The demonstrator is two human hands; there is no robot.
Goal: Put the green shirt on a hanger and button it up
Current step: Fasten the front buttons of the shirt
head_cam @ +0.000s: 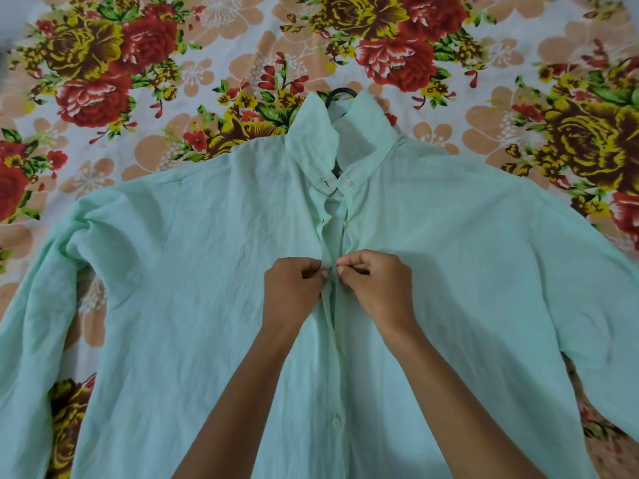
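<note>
Where floral bedsheet [145, 108] underlies green shirt [193, 271], both hands' fingers [320, 273] pinching its placket.

Two bare forearms reach in from the bottom edge, ending in the left hand [292, 288] and right hand [377, 288]. Both arms show uncovered to the frame edge; fingernails are short and plain.

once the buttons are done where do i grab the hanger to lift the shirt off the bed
Probably by the black hook, the only part of the hanger showing; the rest is hidden inside the green shirt. It sticks out past the open collar and lies flat on the floral bedsheet, so come from the far side, above the collar, and slide fingers under its curve.
</note>
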